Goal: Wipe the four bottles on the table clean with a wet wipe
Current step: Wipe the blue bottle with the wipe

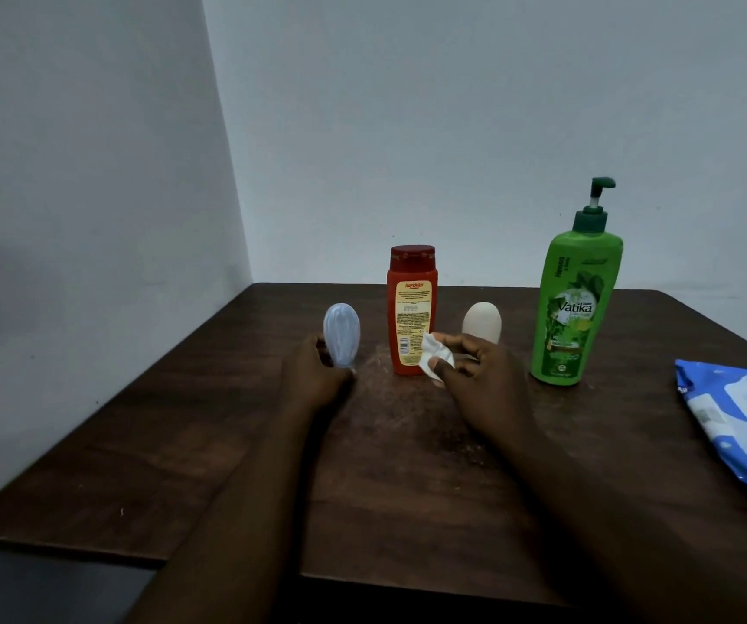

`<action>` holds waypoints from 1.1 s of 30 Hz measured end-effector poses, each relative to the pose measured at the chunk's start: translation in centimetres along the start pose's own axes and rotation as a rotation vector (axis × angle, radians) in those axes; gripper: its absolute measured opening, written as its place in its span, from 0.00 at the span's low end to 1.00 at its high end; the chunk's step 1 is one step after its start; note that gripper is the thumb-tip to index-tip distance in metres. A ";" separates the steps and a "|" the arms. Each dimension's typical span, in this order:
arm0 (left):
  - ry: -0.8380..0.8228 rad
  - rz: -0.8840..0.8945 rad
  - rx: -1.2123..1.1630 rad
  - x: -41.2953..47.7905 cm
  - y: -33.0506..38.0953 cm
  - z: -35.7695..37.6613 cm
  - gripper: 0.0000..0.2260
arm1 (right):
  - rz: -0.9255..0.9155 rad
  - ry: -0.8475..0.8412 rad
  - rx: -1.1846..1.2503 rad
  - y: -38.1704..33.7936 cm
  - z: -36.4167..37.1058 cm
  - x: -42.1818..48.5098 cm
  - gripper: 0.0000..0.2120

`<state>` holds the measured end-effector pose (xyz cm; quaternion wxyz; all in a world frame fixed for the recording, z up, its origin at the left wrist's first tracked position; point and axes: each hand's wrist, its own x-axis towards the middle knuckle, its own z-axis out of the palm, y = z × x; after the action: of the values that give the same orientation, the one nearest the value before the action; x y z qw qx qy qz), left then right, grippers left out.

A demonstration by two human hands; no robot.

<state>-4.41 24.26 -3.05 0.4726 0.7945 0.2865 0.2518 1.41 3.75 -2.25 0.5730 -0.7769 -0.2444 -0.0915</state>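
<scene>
Step, apparently: left hand curls its fingers round pale blue bottle, left of red Karthika bottle; right hand pinches wet wipe. Next move likely: carry wipe onto blue bottle.

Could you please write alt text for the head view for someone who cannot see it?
A person's left hand grips a pale blue bottle while the right hand pinches a wet wipe. A red bottle, cream bottle, green pump bottle and blue wipes pack share the wooden table.

left hand grips blue bottle, right hand pinches wipe
</scene>
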 end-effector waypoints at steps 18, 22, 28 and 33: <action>-0.173 0.059 -0.267 -6.1 3.1 1.2 0.19 | -0.159 0.158 0.103 -0.9 -3.4 -1.3 0.14; -0.265 0.012 -0.322 -7.4 3.6 2.5 0.20 | -0.294 0.186 0.016 -1.4 -4.6 -2.1 0.18; -0.338 0.007 -0.407 -7.9 3.8 3.1 0.33 | -0.622 0.092 -0.232 -0.5 -5.7 -4.1 0.19; -0.415 -0.003 -0.472 -8.0 3.7 3.4 0.17 | -0.708 0.000 -0.339 0.3 -5.4 -4.1 0.17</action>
<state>-6.98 15.17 -2.20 0.6928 0.6967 0.1186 0.1432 -1.19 -2.54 -2.47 0.3696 -0.7281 -0.4787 -0.3225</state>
